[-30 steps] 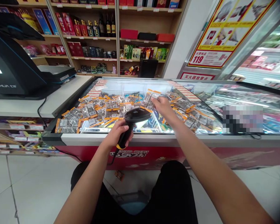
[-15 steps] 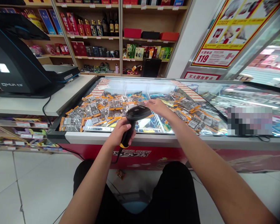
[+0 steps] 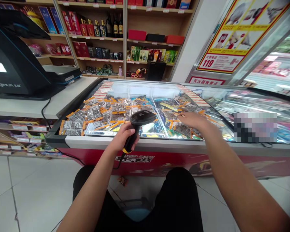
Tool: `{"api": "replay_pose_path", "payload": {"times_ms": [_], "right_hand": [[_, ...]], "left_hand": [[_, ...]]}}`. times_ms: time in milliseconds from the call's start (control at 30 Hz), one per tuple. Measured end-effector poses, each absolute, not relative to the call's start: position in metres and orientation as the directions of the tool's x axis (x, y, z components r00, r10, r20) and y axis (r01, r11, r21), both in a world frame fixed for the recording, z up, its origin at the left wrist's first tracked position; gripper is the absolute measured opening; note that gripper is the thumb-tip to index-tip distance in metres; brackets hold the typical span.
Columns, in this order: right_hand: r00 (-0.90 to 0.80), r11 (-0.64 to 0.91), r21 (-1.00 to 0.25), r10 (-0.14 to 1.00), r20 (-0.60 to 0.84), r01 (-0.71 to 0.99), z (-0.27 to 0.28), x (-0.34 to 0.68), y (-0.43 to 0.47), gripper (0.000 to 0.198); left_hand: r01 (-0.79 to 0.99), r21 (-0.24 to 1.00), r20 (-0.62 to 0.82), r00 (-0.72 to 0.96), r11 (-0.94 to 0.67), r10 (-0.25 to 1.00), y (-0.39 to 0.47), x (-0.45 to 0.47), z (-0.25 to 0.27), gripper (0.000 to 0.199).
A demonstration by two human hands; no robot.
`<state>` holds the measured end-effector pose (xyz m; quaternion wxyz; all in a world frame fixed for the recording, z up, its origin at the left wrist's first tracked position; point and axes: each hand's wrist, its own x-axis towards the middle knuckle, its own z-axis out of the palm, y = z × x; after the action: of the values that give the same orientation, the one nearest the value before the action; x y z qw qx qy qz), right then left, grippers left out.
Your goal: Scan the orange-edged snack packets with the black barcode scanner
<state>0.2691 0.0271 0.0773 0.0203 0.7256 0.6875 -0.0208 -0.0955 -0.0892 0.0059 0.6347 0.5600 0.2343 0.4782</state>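
Note:
My left hand (image 3: 122, 138) is wrapped round the handle of a black barcode scanner (image 3: 142, 118) with a yellow band at its base. The scanner's head points right, over the near side of the glass-topped chest freezer (image 3: 99, 140). Out to the right, my right hand (image 3: 194, 120) reaches palm down over a pile of small snack packets (image 3: 180, 128), fingers stretched out; whether the fingertips touch one I cannot tell. Left of the scanner lies a bigger heap of similar packets (image 3: 94, 112), clear with orange edges, showing barcode labels.
A black checkout terminal (image 3: 19, 64) stands on the white counter (image 3: 62, 96) at left. The scanner's cable hangs down in front of the freezer. One packet (image 3: 122, 180) lies on the floor near my legs. Stocked shelves (image 3: 99, 38) line the back wall.
My right hand has moved right, from beside the scanner's head to over the right-hand packets. My left hand still holds the scanner in nearly the same place.

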Motion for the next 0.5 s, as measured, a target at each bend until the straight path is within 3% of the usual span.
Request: {"api": "replay_pose_path", "payload": {"times_ms": [133, 367, 500], "right_hand": [[-0.014, 0.007, -0.126, 0.999, -0.049, 0.992, 0.072, 0.273, 0.032, 0.058], [0.168, -0.057, -0.568, 0.975, 0.144, 0.821, 0.070, 0.269, 0.031, 0.052], [0.188, 0.097, -0.761, 0.941, 0.280, 0.642, 0.070, 0.250, 0.022, 0.054]], "left_hand": [[-0.342, 0.935, 0.240, 0.432, -0.088, 0.870, -0.090, -0.095, 0.007, 0.055], [-0.341, 0.937, 0.233, 0.433, -0.081, 0.871, -0.089, -0.095, 0.007, 0.059], [-0.346, 0.934, 0.247, 0.438, -0.091, 0.865, -0.088, -0.095, 0.005, 0.058]]}}
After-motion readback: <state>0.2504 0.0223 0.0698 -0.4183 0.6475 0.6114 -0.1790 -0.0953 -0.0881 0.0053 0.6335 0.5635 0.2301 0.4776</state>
